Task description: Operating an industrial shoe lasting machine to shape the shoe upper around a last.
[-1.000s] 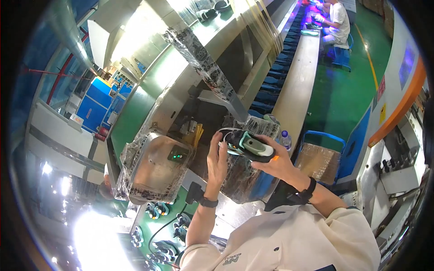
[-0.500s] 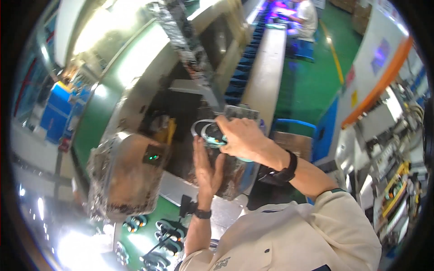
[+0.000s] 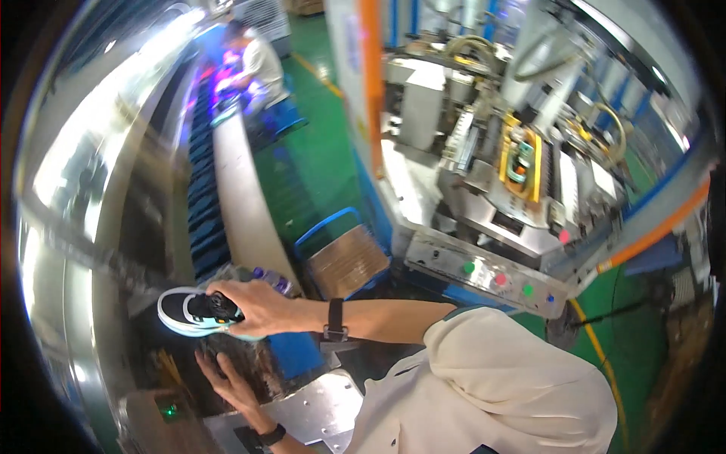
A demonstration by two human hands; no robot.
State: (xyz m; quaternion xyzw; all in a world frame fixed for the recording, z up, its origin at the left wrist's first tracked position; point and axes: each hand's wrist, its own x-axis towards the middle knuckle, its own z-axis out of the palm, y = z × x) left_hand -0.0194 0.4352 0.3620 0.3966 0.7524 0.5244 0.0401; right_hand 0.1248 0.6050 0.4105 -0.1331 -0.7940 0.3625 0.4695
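A black sneaker (image 3: pixel 181 312) with white trim and a pale teal sole is in the grip of my right hand (image 3: pixel 261 306), its toe pointing left. The fingers close around the ankle end of the shoe, over the dark work surface at the left. Just below it, my left hand (image 3: pixel 229 384) is held with fingers stretched out and apart, nothing in it. A small gap separates those fingertips from the shoe.
On the right stands a machine (image 3: pixel 484 219) with a yellow-framed fixture (image 3: pixel 541 170) and a panel of coloured buttons (image 3: pixel 491 276). A blue-framed cart (image 3: pixel 344 261) is ahead. Beyond the conveyor (image 3: pixel 208 197), a person (image 3: pixel 261 64) works under purple light. A purple-capped bottle (image 3: pixel 272 280) stands beside my right hand.
The view has swung right, bringing the machine into sight. My right hand still grips the sneaker. My left hand, close by the shoe before, is now lower and apart from it.
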